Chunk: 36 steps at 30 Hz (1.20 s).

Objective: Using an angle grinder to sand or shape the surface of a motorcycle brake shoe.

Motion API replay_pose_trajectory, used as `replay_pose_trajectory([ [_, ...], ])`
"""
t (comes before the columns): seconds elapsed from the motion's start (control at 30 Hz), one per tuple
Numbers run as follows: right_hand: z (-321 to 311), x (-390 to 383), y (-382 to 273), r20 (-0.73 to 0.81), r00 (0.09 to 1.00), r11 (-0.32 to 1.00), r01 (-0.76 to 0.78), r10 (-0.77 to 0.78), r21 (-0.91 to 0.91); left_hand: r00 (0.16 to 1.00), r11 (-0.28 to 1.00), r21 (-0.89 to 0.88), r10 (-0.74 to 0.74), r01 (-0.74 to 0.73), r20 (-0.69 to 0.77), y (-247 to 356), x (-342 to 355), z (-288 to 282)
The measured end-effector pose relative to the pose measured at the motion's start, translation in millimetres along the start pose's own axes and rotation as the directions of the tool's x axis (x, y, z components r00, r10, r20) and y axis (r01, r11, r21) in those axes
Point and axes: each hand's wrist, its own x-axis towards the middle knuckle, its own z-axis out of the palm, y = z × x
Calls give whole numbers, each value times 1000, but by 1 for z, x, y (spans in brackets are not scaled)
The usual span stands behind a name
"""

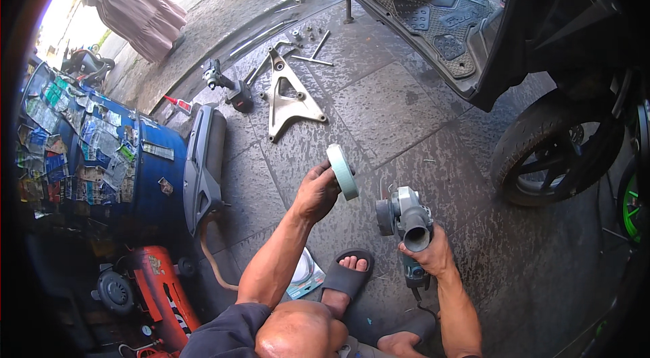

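My left hand (317, 192) grips a thick, pale mint-green round disc or roll (342, 172), held upright above the paving. My right hand (433, 250) is wrapped round a grey-and-teal angle grinder (413, 212), whose dark round head points left, with a cord hanging below. The disc is a little above and left of the grinder, apart from it. Between my arms, a white round item in clear packaging (305, 270) lies on the floor beside my sandalled foot (347, 280).
A metal bracket (291, 104), a cordless drill (233, 87) and small parts lie ahead. A black scooter (460, 33) with its wheel (542, 155) stands right. At left are a blue drum (156, 182), grey body panel (203, 175) and red compressor (156, 290). A person (135, 13) stands at upper left.
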Motion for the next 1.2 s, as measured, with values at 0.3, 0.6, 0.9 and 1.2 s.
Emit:
replay_pose_trajectory([
  [0.3, -15, 1, 4, -55, 996, 996, -69, 72, 57, 942, -371, 887, 79, -276, 327, -55, 13, -25],
  [0.6, -15, 2, 6, -112, 992, 997, -54, 60, 54, 880, 180, 960, 392, 213, -269, -110, 6, -61],
  [0.9, -9, -2, 6, -74, 995, 998, -66, 67, 18, 863, 304, 868, 205, 392, -462, -123, 28, -85],
  [1.2, -13, 1, 10, -55, 996, 996, -69, 72, 58, 892, 931, -262, -329, 253, -311, -96, 39, -54],
])
